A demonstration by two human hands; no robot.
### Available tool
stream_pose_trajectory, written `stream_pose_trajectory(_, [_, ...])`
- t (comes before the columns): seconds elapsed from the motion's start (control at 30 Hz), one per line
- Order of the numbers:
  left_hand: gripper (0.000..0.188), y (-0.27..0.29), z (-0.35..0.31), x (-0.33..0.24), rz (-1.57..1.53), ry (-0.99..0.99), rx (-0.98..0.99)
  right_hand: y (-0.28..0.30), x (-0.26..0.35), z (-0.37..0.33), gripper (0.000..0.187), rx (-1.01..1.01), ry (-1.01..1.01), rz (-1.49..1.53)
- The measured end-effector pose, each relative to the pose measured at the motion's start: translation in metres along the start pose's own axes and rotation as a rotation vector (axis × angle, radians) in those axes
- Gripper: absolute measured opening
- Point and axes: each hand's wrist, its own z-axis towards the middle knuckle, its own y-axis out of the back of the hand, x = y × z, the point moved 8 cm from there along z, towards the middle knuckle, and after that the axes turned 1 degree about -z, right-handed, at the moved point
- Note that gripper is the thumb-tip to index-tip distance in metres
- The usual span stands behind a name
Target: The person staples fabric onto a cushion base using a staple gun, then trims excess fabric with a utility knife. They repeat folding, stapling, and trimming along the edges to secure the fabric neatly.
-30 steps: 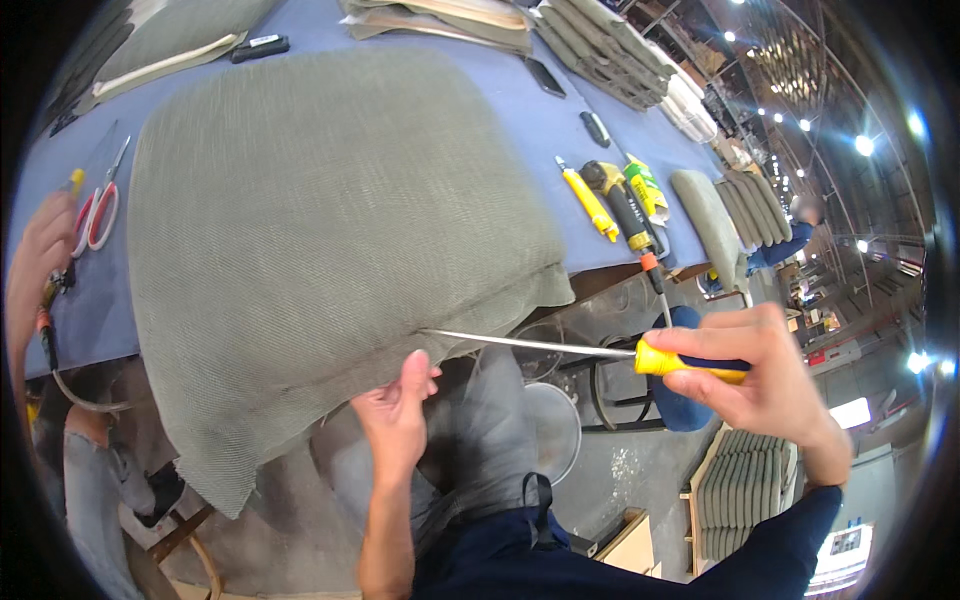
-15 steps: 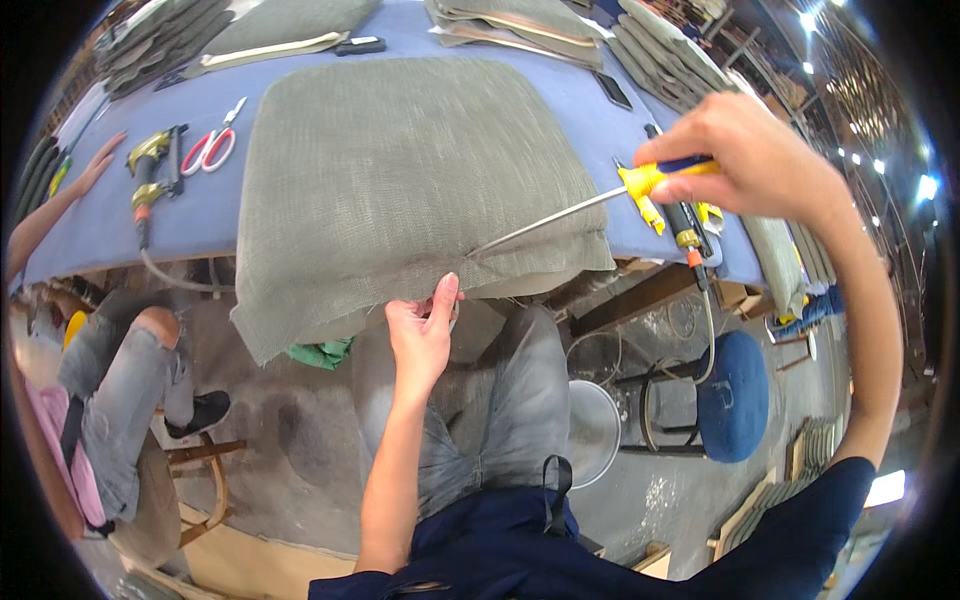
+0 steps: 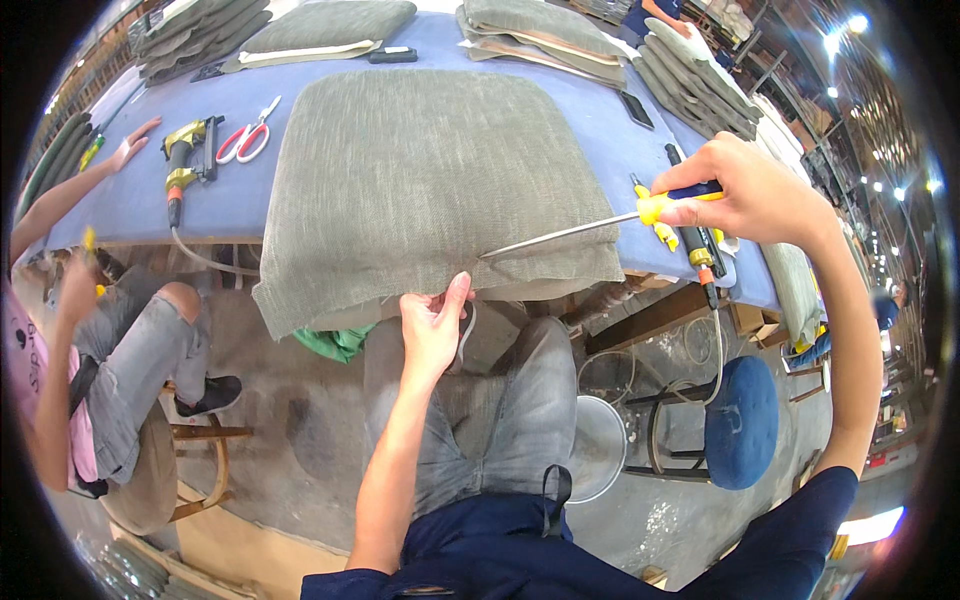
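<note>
Once lower, screwdriver handle [image 3: 653, 209] above tip [image 3: 486, 256].

I'm in an upholstery workshop: a grey fabric cushion [image 3: 430, 170] and stacks of grey padded pieces [image 3: 195, 45] share my blue-covered worktable [image 3: 602, 150] with a hose-fed nail or staple gun [image 3: 183, 155] and scissors [image 3: 245, 143]. A co-worker [image 3: 150, 385] sits alongside (we share the bench), above a bare, scuffed grey floor [image 3: 270, 480].
</note>
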Motion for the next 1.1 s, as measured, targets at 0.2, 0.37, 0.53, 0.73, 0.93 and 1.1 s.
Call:
stream_pose_trajectory(0.2, [0.032, -0.003, 0.002, -0.003, -0.132, 0.01, 0.024, -0.01, -0.008, 0.001, 0.038, 0.009, -0.031, 0.175])
stream_pose_trajectory(0.37, [0.039, 0.004, 0.003, 0.015, -0.039, 0.079, 0.019, -0.013, 0.001, -0.003, 0.034, -0.059, 0.022, 0.087])
stream_pose_trajectory(0.53, [0.041, 0.001, 0.003, 0.007, -0.103, 0.064, 0.019, -0.022, -0.006, -0.005, 0.034, -0.044, -0.001, 0.17])
stream_pose_trajectory(0.73, [0.035, 0.002, 0.001, 0.004, -0.089, 0.093, 0.05, -0.012, 0.0, -0.01, 0.035, -0.007, -0.094, 0.225])
stream_pose_trajectory(0.93, [0.026, 0.001, 0.003, 0.002, -0.191, 0.032, 0.034, 0.004, -0.037, -0.077, 0.045, -0.142, -0.101, 0.301])
stream_pose_trajectory(1.1, [0.027, 0.001, 0.003, 0.003, -0.188, 0.053, 0.041, -0.018, -0.048, -0.099, 0.044, -0.131, -0.084, 0.548])
